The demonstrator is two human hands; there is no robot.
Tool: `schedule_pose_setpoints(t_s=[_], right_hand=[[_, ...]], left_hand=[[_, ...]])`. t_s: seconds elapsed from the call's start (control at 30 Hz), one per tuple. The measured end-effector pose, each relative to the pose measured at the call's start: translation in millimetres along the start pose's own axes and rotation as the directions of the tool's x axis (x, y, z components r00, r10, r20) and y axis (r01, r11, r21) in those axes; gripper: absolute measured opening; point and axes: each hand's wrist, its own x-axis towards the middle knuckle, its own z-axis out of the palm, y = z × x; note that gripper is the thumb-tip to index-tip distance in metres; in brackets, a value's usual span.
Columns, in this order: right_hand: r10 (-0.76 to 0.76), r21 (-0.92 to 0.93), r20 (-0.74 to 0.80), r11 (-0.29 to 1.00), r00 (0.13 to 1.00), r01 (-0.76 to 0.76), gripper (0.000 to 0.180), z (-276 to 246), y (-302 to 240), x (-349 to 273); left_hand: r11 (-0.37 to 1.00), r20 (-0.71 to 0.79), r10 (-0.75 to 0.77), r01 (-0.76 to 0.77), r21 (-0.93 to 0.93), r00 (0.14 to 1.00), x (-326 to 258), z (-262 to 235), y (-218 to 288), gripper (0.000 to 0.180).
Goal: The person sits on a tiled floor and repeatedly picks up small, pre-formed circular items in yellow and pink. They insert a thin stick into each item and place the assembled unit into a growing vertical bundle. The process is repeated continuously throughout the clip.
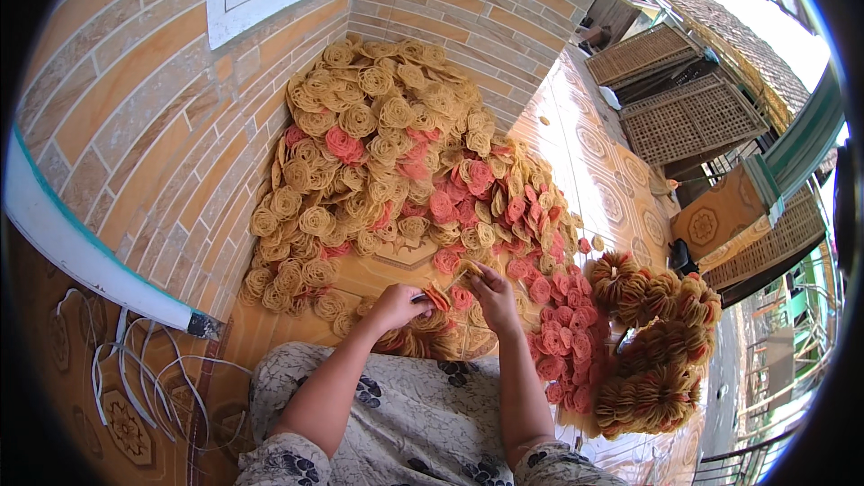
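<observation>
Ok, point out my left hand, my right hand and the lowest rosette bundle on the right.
Left hand (396,308): head view, on the back of the hand.
Right hand (498,304): head view, on the back of the hand.
Lowest rosette bundle (650,400): head view, on the middle of its stacked edges.

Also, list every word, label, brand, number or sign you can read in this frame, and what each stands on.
None: no readable text shows anywhere.
The coiled discs, including those at the left hand and right hand, show no lettering.
The brick-patterned wall shows none; the floor tiles and clothing carry only decorative patterns.
Any marks on the distant structures outside would be too small to read.
</observation>
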Motion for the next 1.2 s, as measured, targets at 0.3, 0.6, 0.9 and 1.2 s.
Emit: schedule_pose_setpoints(t_s=[0.3,0.6,0.9,1.2], right_hand=[[-0.246,-0.374,-0.016,0.901,0.969,0.222,0.03,8,-6,-3],[-0.191,-0.41,-0.002,0.895,0.981,0.174,0.031,5,-8,-3],[-0.011,-0.671,0.102,0.737,0.995,0.077,0.045,-37,-9,-8],[0.132,-0.728,-0.114,0.663,0.985,-0.174,0.03,-56,25,2]], left_hand=[[0.999,-0.02,0.036,-0.035,0.015,0.999,3,3,-10,0.023],[0.998,0.024,-0.036,0.035,0.061,0.999,1,2,-1,0.022],[0.997,-0.072,0.015,-0.009,0.076,0.997,0,4,-5,0.022],[0.994,-0.058,0.071,-0.066,0.092,0.996,-1,3,-5,0.023]])
